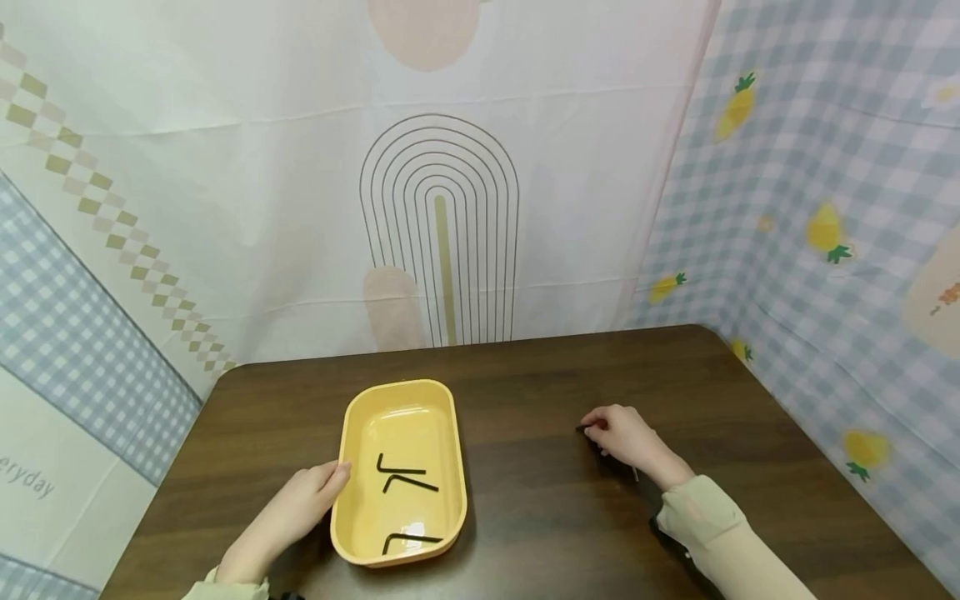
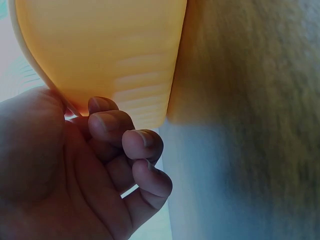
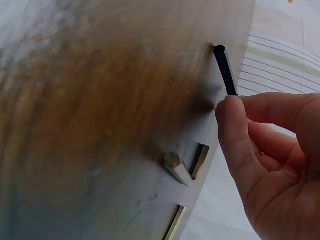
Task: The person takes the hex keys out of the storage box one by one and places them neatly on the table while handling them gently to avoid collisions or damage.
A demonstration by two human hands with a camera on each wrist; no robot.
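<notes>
Hex key [image 3: 226,72] juts beyond the right hand's grip [image 1: 626,435].

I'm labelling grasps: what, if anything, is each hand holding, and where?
The left hand holds the yellow tray by its left rim. The right hand pinches a black hex key, one end jutting out; the exact pinched part is hidden.

Beyond a dark brown wood-grain table [image 1: 525,383] hangs a white, arch-printed fabric backdrop [image 1: 480,208]; blue-checked, yellow-fruit-printed cloth [image 1: 795,167] hangs along the right side.
</notes>
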